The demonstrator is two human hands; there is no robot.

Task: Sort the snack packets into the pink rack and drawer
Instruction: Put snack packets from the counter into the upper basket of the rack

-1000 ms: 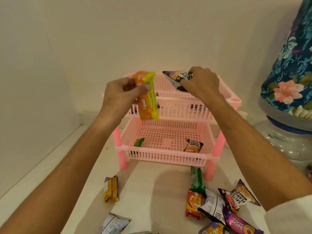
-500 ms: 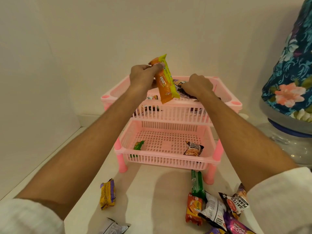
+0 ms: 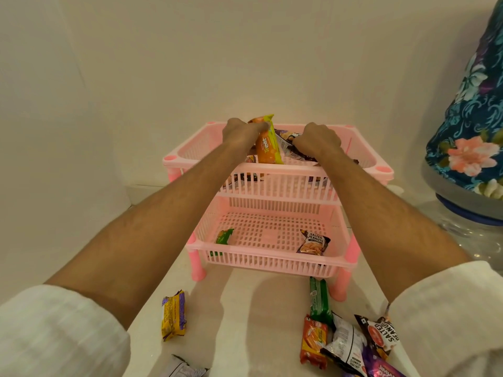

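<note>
The pink rack fills the centre of the frame, its top tier running across the middle and its lower tier pulled forward below like a drawer. On the pale surface along the bottom edge lie the unsorted packets: a yellow one at lower centre-left, a heap at lower right.

Both arms reach up the frame into the top tier. The left hand pinches the orange and green biscuit packet by its upper end, fingers curled round it; the packet hangs just right of those fingers, its long axis near upright, leaning slightly, lower end pointing down into the tier at the front rail. The right hand sits just to the right, fingers curled on a dark packet lying in the same tier; how firmly it grips I cannot quite tell, since the knuckles hide the fingertips.

The left hand is plainly the nearer to the biscuit packet. Setting it down likely means tipping that upright axis flat along the tier, beside the dark packet.

Smallest, in the lower tier: a green packet at left, a salted peanuts sachet at right.
</note>
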